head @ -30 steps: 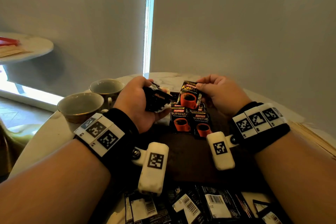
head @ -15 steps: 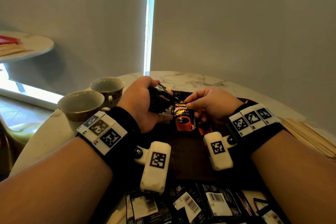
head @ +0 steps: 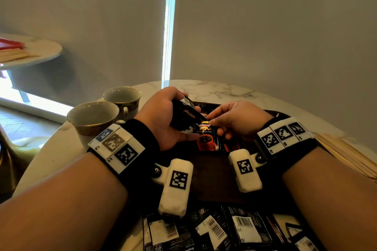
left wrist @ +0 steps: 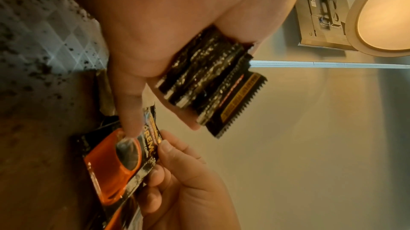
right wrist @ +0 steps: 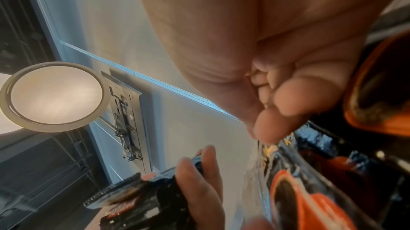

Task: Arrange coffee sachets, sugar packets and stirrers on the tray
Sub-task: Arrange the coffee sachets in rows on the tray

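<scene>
I see my left hand (head: pixel 163 116) curled round a stack of coffee sachets (head: pixel 184 117), held edge-up above the far part of the tray (head: pixel 212 175). In the left wrist view the stack (left wrist: pixel 213 83) shows as several black packets pressed together, their toothed ends sticking out past my palm. My right hand (head: pixel 236 120) pinches the top edge of one sachet (head: pixel 207 136), the one with an orange cup printed on it, and that sachet sits low over the dark wooden tray; I cannot tell whether it already lies flat on the wood. My left thumb (left wrist: pixel 131 111) touches its face. More sachets (head: pixel 230 145) lie on the tray just beside it, mostly hidden by my right hand. Nearer me, a heap of loose sachets (head: pixel 224 230) lies barcode side up. Two cups (head: pixel 93 116) stand left of the tray on the marble table (head: pixel 214 89), and wooden stirrers (head: pixel 346 153) lie at its right.
</scene>
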